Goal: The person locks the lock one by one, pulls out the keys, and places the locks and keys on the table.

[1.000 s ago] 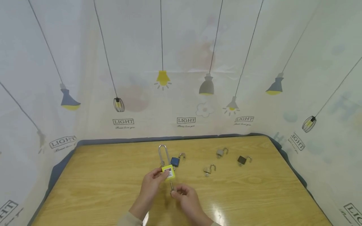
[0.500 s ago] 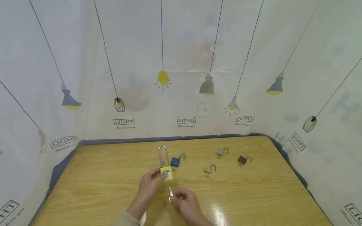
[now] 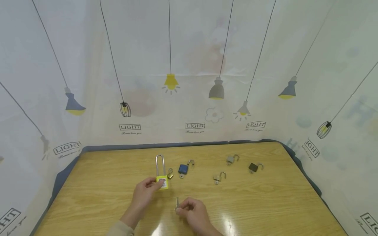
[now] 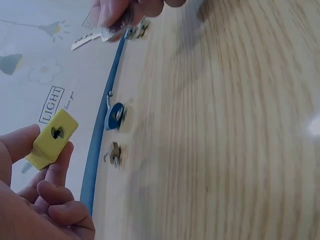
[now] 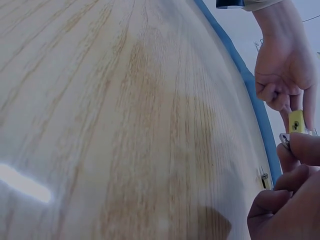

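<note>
Left hand (image 3: 143,195) pinches a yellow padlock (image 4: 51,144) between thumb and fingers, its other fingers curled loosely beneath; the right hand (image 3: 195,211), just beside, pinches a silvery key (image 4: 86,40) with the blade pointing away from the person. Below both runs a counter (image 3: 265,203) of glossy, yellowish wood grain, with patches of glare near the front. Pale fabric (image 3: 189,39) surrounds it at the back and sides, printed with hanging lamps and the word LIGHT, and a dark blue band (image 3: 159,145) follows the counter's far edge.

Held above the counter, left of centre, the yellow padlock has a squarish body, a white label partly under the thumb, and a tall, narrow metal shackle with both legs reaching the body. A dark keyhole shows in its base; key and keyhole are apart. Just beyond lies a small brass padlock (image 3: 170,175), then a blue padlock (image 3: 183,169) with its shackle swung out. Farther right are pale, brass-coloured and black padlocks, their shackles open too.
</note>
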Tool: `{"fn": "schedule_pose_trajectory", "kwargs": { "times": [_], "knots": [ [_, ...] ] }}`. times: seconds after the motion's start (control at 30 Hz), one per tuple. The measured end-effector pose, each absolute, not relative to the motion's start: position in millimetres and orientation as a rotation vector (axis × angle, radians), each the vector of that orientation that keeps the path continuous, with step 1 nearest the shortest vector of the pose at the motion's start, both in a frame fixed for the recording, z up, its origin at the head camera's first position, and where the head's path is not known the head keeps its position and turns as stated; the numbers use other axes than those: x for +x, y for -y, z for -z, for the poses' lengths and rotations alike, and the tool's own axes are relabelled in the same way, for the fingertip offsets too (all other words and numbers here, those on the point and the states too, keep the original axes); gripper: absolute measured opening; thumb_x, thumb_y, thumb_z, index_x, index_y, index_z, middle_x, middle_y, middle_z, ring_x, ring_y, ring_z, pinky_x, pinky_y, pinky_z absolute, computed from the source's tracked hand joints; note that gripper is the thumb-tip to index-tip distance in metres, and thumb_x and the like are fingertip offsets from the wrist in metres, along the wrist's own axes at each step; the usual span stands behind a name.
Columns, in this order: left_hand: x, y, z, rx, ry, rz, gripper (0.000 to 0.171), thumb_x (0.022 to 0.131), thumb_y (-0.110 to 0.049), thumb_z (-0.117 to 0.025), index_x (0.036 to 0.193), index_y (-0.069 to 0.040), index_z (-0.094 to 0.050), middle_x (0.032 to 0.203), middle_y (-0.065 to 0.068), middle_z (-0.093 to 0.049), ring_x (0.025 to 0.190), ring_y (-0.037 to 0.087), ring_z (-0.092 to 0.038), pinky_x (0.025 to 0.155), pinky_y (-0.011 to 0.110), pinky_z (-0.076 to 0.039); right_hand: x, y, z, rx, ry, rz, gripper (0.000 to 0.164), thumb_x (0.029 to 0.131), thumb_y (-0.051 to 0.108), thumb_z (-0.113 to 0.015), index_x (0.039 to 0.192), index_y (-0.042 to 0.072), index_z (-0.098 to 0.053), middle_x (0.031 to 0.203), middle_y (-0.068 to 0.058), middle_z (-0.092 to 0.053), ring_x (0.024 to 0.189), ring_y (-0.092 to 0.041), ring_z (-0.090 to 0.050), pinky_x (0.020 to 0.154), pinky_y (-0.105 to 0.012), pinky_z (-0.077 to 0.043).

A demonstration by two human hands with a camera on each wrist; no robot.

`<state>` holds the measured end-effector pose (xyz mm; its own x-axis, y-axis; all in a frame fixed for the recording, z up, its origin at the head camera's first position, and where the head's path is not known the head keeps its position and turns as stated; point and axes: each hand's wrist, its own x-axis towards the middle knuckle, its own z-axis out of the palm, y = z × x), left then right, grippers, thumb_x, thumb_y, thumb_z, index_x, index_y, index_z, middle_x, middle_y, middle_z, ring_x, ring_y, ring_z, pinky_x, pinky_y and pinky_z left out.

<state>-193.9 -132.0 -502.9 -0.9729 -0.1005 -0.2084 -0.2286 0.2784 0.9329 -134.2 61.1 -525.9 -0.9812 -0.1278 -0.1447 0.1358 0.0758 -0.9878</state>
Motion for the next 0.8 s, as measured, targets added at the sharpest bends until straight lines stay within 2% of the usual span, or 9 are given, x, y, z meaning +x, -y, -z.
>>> {"fn": "schedule_pose_trajectory", "kwargs": {
  "times": [0.27, 0.37, 0.57, 0.8],
  "knots": [
    [-194, 160, 505, -0.384, -2.498, -1.692, 0.059, 0.082, -0.044, -0.071, 0.121, -0.001, -0.059, 0.105, 0.011, -0.063, 0.094, 0.023, -0.055, 0.076, 0.033, -0.045, -135, -59, 530, -0.011, -2.163, 1.943, 0.013, 0.079, 0.006, -0.071, 0.084, -0.001, -0.062, 0.073, 0.002, -0.055, 0.067, -0.013, -0.050, 0.057, -0.021, -0.041],
    [-193, 172, 507, -0.395, -2.519, -1.635, 0.063, 0.083, -0.046, -0.070, 0.123, 0.000, -0.057, 0.110, 0.013, -0.061, 0.098, 0.025, -0.054, 0.080, 0.036, -0.045, -135, -58, 529, -0.005, -2.156, 1.930, 0.013, 0.079, 0.005, -0.071, 0.084, -0.002, -0.062, 0.072, 0.002, -0.055, 0.067, -0.013, -0.049, 0.057, -0.021, -0.041],
    [-192, 192, 511, -0.381, -2.579, -1.489, 0.066, 0.085, -0.048, -0.067, 0.124, 0.004, -0.054, 0.119, 0.018, -0.058, 0.108, 0.031, -0.051, 0.092, 0.051, -0.043, -134, -57, 529, 0.015, -2.141, 1.902, 0.015, 0.079, 0.009, -0.073, 0.084, 0.000, -0.062, 0.070, 0.002, -0.055, 0.066, -0.013, -0.049, 0.058, -0.023, -0.041],
    [-194, 205, 514, -0.354, -2.636, -1.403, 0.064, 0.086, -0.047, -0.066, 0.122, 0.006, -0.056, 0.121, 0.023, -0.059, 0.110, 0.033, -0.052, 0.092, 0.053, -0.043, -135, -51, 530, 0.013, -2.145, 1.897, 0.016, 0.077, 0.013, -0.076, 0.082, 0.003, -0.064, 0.070, 0.002, -0.058, 0.065, -0.013, -0.051, 0.059, -0.025, -0.042]
  ]
}}
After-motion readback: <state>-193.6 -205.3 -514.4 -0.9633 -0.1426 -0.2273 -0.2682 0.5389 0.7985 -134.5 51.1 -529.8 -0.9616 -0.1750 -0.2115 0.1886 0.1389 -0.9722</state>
